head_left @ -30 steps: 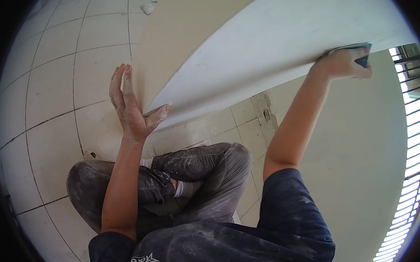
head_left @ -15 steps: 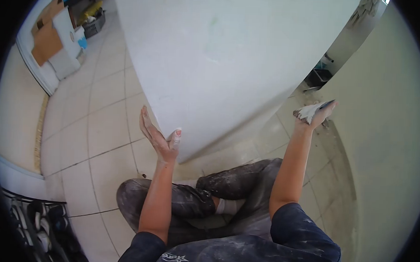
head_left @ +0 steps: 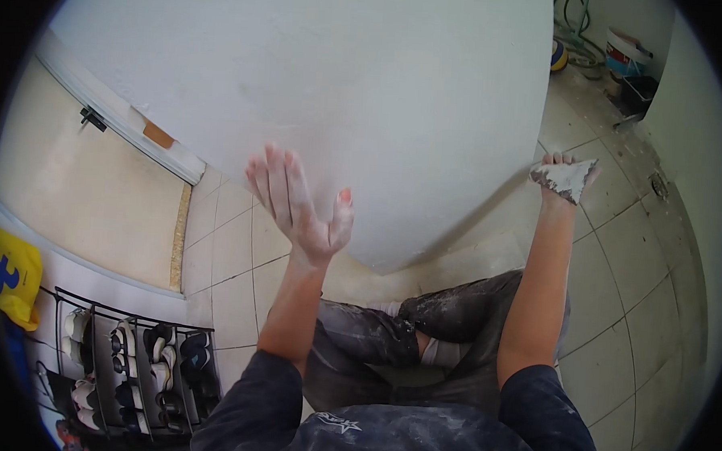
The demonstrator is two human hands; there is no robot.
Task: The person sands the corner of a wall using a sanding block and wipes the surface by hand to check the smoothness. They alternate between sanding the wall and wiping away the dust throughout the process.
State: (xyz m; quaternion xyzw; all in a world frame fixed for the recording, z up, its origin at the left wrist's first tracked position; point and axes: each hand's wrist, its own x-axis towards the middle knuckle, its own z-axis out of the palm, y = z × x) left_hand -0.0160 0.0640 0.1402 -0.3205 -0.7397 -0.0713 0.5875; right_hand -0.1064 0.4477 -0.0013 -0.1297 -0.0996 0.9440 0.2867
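My left hand (head_left: 304, 203) is raised with its fingers stretched out and thumb apart, dusted with white powder. It holds nothing and overlaps the lower part of a broad white wall face (head_left: 398, 106) in front of me. Farther right, my right hand (head_left: 557, 200) grips a putty knife (head_left: 568, 180), whose wide blade is smeared with white filler. The fingertips show above the blade; the handle is hidden. This hand is beside the wall face's right edge, over the tiled floor (head_left: 616, 293).
A shoe rack (head_left: 141, 377) with several pairs stands at lower left, beside a yellow bag (head_left: 16, 279). A door (head_left: 97, 174) is on the left. At upper right are a bucket (head_left: 626, 56), a black tray (head_left: 639, 92) and a ball (head_left: 558, 57). My crossed legs (head_left: 453, 334) rest below.
My view has swung left, bringing the shoe rack and door further in. My left hand has risen and turned in front of the wall face. The putty knife has turned in my right hand.
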